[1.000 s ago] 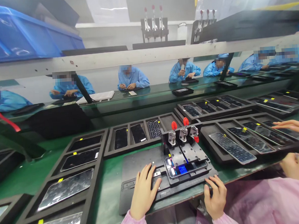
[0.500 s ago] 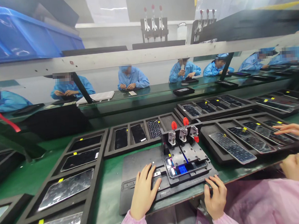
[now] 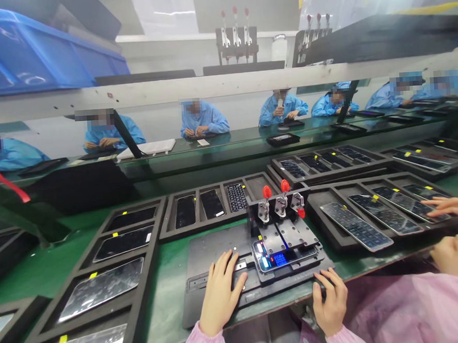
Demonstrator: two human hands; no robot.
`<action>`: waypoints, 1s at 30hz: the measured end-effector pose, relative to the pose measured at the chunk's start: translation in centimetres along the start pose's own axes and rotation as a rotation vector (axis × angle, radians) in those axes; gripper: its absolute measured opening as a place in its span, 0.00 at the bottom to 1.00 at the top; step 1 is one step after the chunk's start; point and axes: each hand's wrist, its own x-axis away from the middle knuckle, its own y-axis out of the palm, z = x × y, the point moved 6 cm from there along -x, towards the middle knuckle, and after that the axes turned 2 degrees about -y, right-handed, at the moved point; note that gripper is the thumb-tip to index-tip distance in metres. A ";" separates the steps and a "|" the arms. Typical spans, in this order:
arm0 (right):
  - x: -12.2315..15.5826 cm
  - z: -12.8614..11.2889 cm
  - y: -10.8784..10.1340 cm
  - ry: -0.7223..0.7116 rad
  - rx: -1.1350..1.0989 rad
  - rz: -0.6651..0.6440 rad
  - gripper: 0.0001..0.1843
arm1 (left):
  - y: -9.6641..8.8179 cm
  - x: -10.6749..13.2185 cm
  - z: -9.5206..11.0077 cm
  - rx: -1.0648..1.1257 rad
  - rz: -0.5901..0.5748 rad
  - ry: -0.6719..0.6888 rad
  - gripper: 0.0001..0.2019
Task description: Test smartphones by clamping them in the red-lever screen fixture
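Observation:
My left hand (image 3: 220, 295) lies flat with fingers stretched out on the black base plate (image 3: 207, 255), just left of the test fixture (image 3: 286, 245). My right hand (image 3: 330, 302) rests at the fixture's near right corner, fingers curled loosely over the plate's edge, holding nothing I can see. A phone (image 3: 275, 255) with a lit blue screen sits in the fixture under black clamp plates. Three red-handled toggle clamps (image 3: 280, 199) stand behind it.
Black foam trays of phones lie to the left (image 3: 114, 261), behind (image 3: 215, 206) and to the right (image 3: 371, 209). A neighbour in a pink sleeve (image 3: 415, 305) has hands (image 3: 454, 209) over the right tray. Several people in blue sit across the green conveyor (image 3: 212, 146). A blue bin (image 3: 31, 54) sits on the shelf.
My own hands have stayed still. The neighbour's upper hand has slid right and toward the near edge of the right tray.

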 end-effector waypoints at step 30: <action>-18.8 0.1 4.8 0.566 -0.401 -0.670 0.31 | -1.3 -1.7 2.7 0.038 0.091 0.042 0.12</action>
